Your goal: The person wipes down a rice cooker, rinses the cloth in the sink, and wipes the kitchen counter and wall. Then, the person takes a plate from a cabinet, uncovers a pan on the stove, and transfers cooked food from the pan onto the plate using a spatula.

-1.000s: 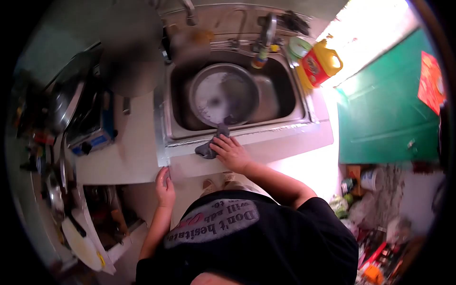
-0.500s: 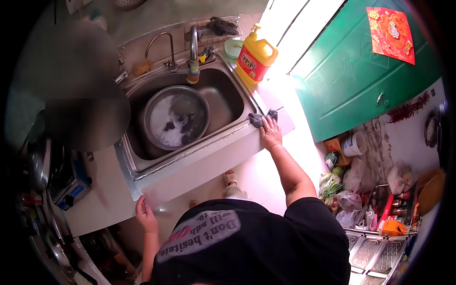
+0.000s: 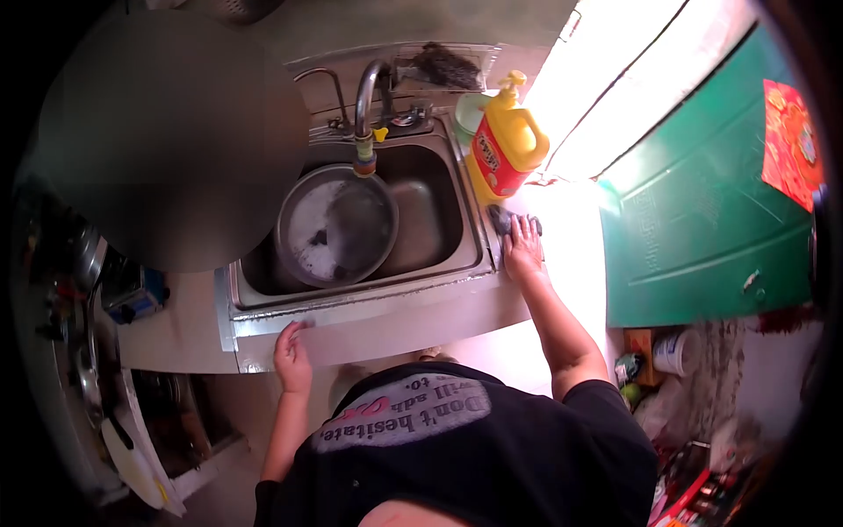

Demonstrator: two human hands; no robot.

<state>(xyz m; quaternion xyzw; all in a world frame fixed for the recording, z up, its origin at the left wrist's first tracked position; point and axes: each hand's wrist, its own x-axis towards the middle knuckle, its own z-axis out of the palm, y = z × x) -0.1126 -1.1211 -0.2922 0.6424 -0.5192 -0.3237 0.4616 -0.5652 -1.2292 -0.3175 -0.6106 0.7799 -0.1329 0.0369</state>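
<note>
On the counter strip right of the sink, my right hand (image 3: 524,252) presses a dark grey cloth (image 3: 500,219) down with its fingers stretched over it. The cloth lies just in front of a yellow pump bottle (image 3: 509,145) with a red label. My left hand (image 3: 292,356) hangs by the counter's front edge, its fingers loosely bent and apart, holding nothing. Between them is the steel sink (image 3: 430,206). A round metal basin (image 3: 364,230) stands in it, with suds and a dark, cloth-like piece in the water.
A curved faucet (image 3: 364,97) reaches over the sink. Behind it, a rack (image 3: 448,66) holds a dark scrubber-like clump. A green door (image 3: 702,211) stands at the right, with bags and a white bucket (image 3: 672,353) below. Pans and a blue box (image 3: 145,294) are at the left.
My right hand has slid the cloth back from the counter's front corner toward the yellow bottle. The head view has turned and shifted. My left hand stays by the front edge.
</note>
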